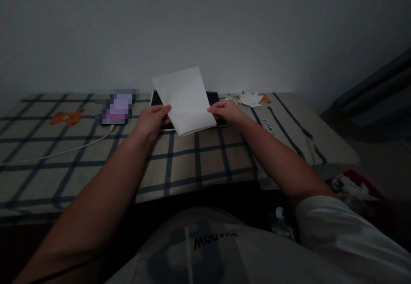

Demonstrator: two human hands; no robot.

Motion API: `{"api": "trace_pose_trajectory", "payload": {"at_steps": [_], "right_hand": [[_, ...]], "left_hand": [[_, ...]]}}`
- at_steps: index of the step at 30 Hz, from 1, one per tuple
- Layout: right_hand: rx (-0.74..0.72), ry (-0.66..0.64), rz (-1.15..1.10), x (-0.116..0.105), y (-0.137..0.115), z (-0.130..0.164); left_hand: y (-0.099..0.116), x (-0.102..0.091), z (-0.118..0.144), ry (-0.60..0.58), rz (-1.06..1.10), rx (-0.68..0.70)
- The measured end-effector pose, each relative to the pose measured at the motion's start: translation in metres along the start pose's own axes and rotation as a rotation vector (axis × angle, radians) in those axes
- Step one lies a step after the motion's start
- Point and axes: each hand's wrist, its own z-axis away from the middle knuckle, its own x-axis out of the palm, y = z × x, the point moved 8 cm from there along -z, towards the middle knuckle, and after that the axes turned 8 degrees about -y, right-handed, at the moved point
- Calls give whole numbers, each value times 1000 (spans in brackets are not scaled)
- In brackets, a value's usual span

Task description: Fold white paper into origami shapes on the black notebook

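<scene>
Two hands grip one lined sheet of paper (185, 100) by its side edges: left hand (153, 120), right hand (225, 110). It tilts above a black spiral notebook (212, 97) on the checked desk (199, 159), paper scraps (250, 99) near.

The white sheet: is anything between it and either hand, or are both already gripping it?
Nothing visible stands between. The left hand pinches the white sheet at its left edge and the right hand at its right edge. The dark notebook lies behind and under the sheet, not between.
</scene>
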Motion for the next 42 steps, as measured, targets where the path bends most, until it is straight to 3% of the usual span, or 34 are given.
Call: {"api": "trace_pose_trajectory", "payload": {"at_steps": [17,29,34,38,42], "right_hand": [[-15,13,59,-2,1,-3],[-40,103,-10,-8,-5,-1],[-54,93,-5,-8,-6,-2],[-86,80,37,-8,-5,-7],[-148,97,142,-15,-4,-12]], "left_hand": [[4,1,2,1,-23,13],[3,10,7,-108,-20,-50],[4,8,8,-58,-35,-37],[6,7,9,-16,-26,-30],[5,13,13,-83,-16,-67]]}}
